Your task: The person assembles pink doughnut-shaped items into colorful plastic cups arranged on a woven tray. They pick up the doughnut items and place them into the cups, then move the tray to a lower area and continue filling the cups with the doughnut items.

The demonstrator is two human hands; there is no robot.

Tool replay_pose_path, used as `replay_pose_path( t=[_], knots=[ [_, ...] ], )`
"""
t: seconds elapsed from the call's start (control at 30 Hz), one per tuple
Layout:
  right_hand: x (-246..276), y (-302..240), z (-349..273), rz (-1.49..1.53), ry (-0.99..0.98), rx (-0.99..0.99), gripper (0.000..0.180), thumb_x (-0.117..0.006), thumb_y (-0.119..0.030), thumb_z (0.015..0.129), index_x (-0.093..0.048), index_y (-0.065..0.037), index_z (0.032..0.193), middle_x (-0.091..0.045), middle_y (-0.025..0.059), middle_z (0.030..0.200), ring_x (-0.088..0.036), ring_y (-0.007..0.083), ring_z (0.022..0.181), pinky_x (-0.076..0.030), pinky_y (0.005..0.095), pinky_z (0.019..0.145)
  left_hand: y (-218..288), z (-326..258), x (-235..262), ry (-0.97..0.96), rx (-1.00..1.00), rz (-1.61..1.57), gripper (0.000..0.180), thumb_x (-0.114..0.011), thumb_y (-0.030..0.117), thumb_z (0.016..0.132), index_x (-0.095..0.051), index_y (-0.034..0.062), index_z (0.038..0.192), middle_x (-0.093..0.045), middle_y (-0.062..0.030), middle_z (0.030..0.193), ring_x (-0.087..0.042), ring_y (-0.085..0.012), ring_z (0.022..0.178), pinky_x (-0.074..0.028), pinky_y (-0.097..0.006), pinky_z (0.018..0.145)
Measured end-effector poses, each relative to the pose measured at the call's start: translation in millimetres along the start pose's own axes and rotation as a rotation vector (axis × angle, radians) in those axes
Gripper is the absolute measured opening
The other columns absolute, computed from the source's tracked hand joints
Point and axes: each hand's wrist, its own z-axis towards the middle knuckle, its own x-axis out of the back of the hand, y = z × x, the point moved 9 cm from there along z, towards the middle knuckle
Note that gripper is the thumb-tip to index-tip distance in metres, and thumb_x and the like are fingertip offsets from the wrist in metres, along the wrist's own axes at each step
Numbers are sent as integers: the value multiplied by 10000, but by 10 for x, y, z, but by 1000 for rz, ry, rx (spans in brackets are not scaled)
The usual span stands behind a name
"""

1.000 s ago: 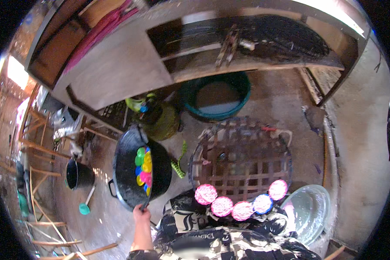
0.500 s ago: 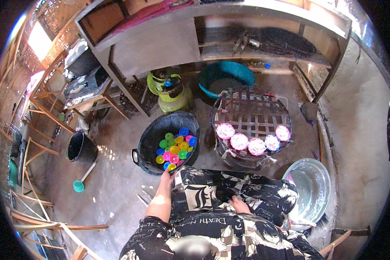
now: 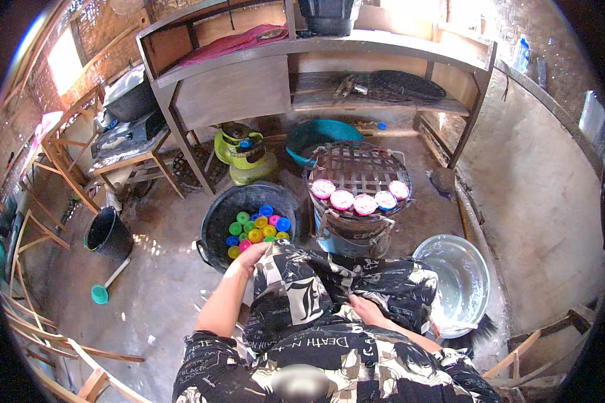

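My left hand (image 3: 253, 255) lies at my left knee, close to the near rim of a big black tub (image 3: 212, 216). Its fingers are extended and partly hidden by the knee; I see nothing held. Inside the tub are several small cups (image 3: 255, 235) in green, blue, yellow and pink. My right hand (image 3: 365, 309) rests open on the patterned black and cream trousers (image 3: 302, 295) over my lap. Beyond my knees, pale pink-and-white filled cups (image 3: 364, 204), one with a blue rim, stand along the near edge of a woven slatted rack (image 3: 356, 164).
To my right stands a clear basin of water (image 3: 460, 282) with a dark-bristled brush (image 3: 482, 329) beside it. A teal basin (image 3: 323, 138) and green gas cylinder (image 3: 249, 168) are farther back. At left are a black bucket (image 3: 107, 232) and a green-headed dipper (image 3: 101, 293).
The view has tilted up, bringing more of the shelf and wall into sight. My left hand has moved slightly from the tub's rim onto the knee; more of my right forearm shows.
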Motion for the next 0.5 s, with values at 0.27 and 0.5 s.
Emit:
replay_pose_path(
  t=[0.27,0.5],
  knots=[
    [-84,-248,-212,24,-11,96,229,-471,-268,919,-451,-45,969,-592,205,804,-604,380,767,-468,470,626,460,-353,377,336,-338,519,393,-689,406,809,-678,31,926,-653,-2,827,-558,-70,729,-438,-223,689],
    [-360,-507,-50,27,-92,264,202,-508,-236,902,-449,-42,908,-544,170,710,-582,351,683,-447,441,587,105,-310,1333,669,-415,558,454,-688,454,783,-702,20,915,-681,-32,856,-586,-98,744,-458,-259,709]
  ],
)
